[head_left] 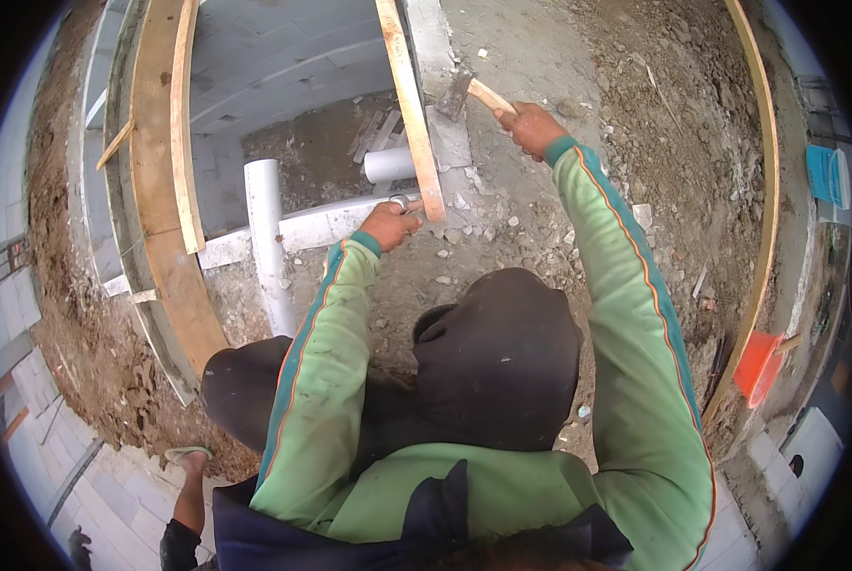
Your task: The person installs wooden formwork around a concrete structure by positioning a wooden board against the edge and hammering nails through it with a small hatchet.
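Tool [470, 93] with a pale wooden handle and a dark, broad head sits out ahead of the person, over the strip of rough ground just right of the plank [405, 95]. Whether the head is a hammer's or a hatchet's is too small to say, as is whether it touches the grey surface below. The right hand [535, 130] has it in a closed grip, fingers wrapped around the handle's rear part with no gap showing.

By its look, it should be stiff and head-heavy, moderate in weight and hardly fragile; the bare wood probably gives fair friction unless wet or dusty. The rear of the handle seems the right place to hold, clear of the head.

The left hand [391, 225] is at the plank's near end, fingers curled, one reaching to the wood. Something small and round shows at those fingers; how firmly that grip closes, or on what, cannot be made out. The plank looks long, rigid and rough, best taken by its edges, mindful of splinters. Just left are a white block course [326, 226] and a smooth, likely light and slippery pipe [266, 224].
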The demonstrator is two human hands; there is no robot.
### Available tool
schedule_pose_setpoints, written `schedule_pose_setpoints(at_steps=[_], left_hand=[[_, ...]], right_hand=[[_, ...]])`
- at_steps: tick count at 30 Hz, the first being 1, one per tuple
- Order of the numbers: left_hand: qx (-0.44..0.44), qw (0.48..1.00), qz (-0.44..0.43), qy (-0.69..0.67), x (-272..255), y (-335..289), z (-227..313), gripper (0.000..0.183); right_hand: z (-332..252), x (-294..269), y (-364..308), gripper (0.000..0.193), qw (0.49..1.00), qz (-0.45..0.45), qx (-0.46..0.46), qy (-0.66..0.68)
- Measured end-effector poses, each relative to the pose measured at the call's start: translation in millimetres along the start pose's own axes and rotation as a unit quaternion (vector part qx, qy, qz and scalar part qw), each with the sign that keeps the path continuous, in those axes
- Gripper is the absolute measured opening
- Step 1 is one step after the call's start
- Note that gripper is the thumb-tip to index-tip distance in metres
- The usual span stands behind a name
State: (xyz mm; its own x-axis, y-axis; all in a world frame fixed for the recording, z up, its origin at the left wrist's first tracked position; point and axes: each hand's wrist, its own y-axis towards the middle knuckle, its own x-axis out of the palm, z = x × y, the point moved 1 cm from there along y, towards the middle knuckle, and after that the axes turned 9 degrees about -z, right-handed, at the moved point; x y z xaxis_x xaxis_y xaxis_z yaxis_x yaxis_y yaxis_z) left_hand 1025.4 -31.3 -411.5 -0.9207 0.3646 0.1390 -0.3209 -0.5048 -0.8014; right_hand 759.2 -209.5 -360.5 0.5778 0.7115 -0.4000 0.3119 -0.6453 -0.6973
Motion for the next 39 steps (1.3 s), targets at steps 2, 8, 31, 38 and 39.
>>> schedule_pose_setpoints(at_steps=[2,8,31,38,39], left_hand=[[0.000,1.000,-0.018,0.004,-1.5,5.6,-2.0,0.046],[0.092,0.991,0.061,0.069,0.4,18.8,-4.6,0.043],[0.140,0.980,0.111,0.090,6.6,52.8,-18.4,0.046],[0.068,0.903,0.159,-0.393,-12.6,26.4,-24.2,0.014],[0.073,0.900,0.160,-0.400,-13.0,24.7,-28.9,0.014]], right_hand=[[8.5,15.1,4.1,0.046,0.991,-0.081,0.020,-0.104],[33.6,3.0,-40.9,0.038,0.941,-0.247,0.077,-0.218],[142.4,119.9,-150.9,0.029,0.907,0.181,0.021,0.380],[127.9,132.7,-165.7,0.028,0.950,0.228,-0.033,0.209],[120.7,138.8,-169.1,0.028,0.952,0.223,-0.033,0.207]])
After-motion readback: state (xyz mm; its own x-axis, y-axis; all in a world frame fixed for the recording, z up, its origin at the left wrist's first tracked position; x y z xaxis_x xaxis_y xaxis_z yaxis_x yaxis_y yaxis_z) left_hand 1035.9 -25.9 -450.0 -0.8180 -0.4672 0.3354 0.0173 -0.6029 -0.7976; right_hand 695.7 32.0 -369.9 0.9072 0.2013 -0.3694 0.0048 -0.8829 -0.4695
